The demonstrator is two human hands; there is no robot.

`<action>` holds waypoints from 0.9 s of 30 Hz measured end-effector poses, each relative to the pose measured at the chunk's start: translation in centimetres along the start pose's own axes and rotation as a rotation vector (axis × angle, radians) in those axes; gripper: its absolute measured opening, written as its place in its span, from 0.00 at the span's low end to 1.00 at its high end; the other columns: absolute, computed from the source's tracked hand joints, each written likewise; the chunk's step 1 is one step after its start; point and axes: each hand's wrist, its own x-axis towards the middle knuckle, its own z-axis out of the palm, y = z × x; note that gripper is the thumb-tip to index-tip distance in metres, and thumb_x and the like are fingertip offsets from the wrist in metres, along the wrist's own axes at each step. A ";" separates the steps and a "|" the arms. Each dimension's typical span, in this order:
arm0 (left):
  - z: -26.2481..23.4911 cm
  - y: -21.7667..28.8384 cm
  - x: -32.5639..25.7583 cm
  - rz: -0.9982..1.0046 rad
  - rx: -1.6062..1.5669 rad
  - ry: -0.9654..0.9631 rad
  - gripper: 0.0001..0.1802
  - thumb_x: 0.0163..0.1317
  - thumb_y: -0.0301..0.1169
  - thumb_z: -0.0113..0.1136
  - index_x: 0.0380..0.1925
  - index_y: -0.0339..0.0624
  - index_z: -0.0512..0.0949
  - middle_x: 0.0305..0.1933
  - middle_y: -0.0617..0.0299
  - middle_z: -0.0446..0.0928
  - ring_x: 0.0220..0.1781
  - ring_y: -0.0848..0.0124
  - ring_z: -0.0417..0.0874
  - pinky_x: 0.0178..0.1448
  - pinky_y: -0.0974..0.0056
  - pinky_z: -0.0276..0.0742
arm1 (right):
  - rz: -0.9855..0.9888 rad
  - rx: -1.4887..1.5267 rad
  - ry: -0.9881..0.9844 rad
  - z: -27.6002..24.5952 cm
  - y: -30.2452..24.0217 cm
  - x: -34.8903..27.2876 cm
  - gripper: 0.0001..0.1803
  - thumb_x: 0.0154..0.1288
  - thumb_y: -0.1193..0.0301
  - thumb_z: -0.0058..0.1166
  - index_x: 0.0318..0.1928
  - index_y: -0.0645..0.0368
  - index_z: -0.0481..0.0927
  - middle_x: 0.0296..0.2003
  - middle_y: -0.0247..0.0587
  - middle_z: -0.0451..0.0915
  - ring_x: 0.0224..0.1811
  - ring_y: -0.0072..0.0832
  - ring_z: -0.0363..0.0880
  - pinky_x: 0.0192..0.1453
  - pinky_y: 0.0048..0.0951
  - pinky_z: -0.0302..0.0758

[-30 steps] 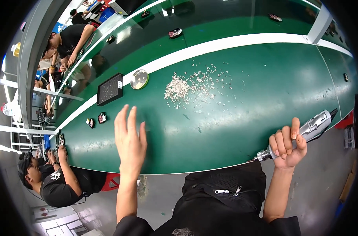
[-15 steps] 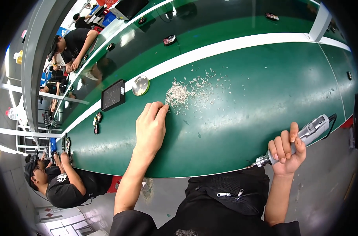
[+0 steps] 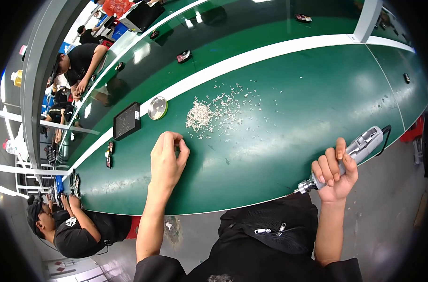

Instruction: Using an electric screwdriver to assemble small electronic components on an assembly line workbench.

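In my right hand (image 3: pixel 335 171) I grip a grey electric screwdriver (image 3: pixel 364 144), its silver nose and thin bit pointing down-left past the table's near edge. My left hand (image 3: pixel 167 162) hovers over the green table, fingers curled and thumb near the index finger; whatever they may hold is too small or hidden to make out. Just beyond those fingers lies a heap of tiny pale rod-like pieces (image 3: pixel 199 116), with more strewn to its right. Left of the heap are a round shallow dish (image 3: pixel 157 108) with a few pale bits and a black rectangular tray (image 3: pixel 127 121).
Small dark assemblies (image 3: pixel 109 155) lie at the table's left. A white rail (image 3: pixel 251 55) divides off a far green strip carrying similar assemblies (image 3: pixel 184 56). A grey post (image 3: pixel 368 21) rises at the far right. A cable (image 3: pixel 384 141) trails from the screwdriver. Several co-workers sit at the left.
My left hand has drawn back from the heap's near edge toward me, its fingers more curled. The right hand keeps its grip on the screwdriver. The whole view has shifted slightly.
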 end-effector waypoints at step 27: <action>1.4 16.4 -6.6 -0.456 -1.896 -0.168 0.10 0.72 0.29 0.43 0.33 0.32 0.68 0.31 0.51 0.73 0.27 0.73 0.73 0.28 0.72 0.67 | -0.141 0.039 -0.096 7.1 1.2 -0.6 0.08 0.70 0.67 0.42 0.37 0.58 0.68 0.13 0.27 0.62 0.13 0.19 0.60 0.26 0.25 0.64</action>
